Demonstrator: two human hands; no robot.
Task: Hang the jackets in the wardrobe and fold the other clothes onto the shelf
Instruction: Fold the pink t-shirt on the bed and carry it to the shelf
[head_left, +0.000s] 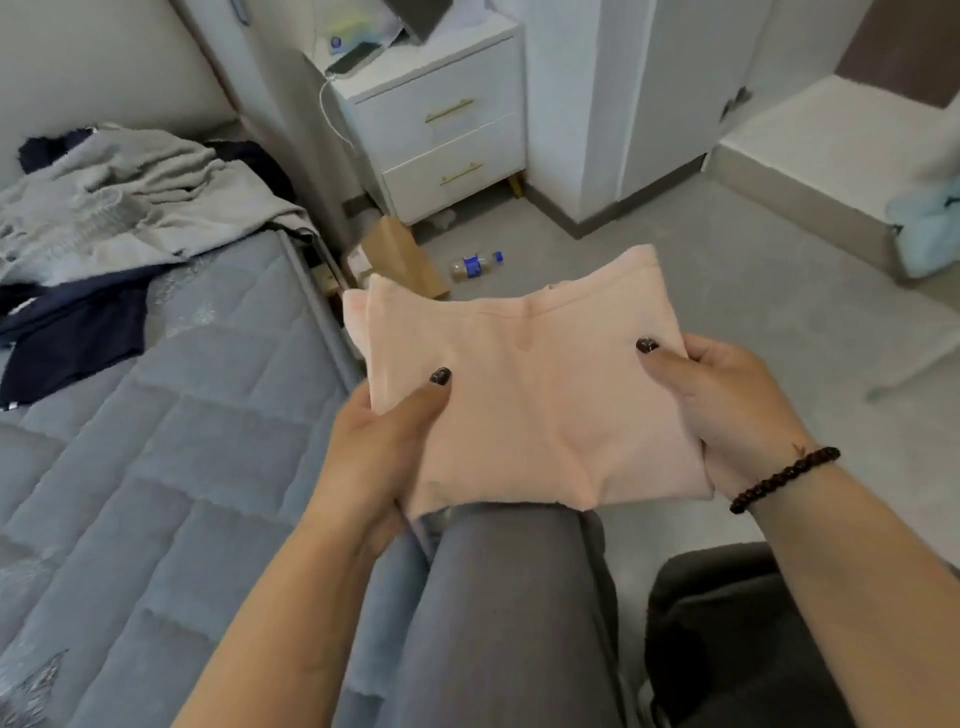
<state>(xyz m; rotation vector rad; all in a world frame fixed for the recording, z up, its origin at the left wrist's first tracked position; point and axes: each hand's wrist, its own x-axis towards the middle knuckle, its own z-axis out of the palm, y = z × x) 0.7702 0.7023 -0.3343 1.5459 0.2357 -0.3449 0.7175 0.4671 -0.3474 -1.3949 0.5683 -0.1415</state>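
Both the left hand (379, 441) and right hand (727, 405) clasp a folded pink top (524, 395) at centre, unshelved; a clothes heap (119, 208) at ten o'clock awaits sorting

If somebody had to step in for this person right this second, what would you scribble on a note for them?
Left hand: grips the left edge of the folded pink garment, thumb on top.
Right hand: grips its right edge the same way.
The garment is held in the air above the person's lap, beside the bed.
Done: this pink piece looks folded.
Left: set it on the shelf, which is not clearly in view. A pile of grey clothes and dark navy clothes still lies unsorted on the bed; hang any jackets among them and fold the others.
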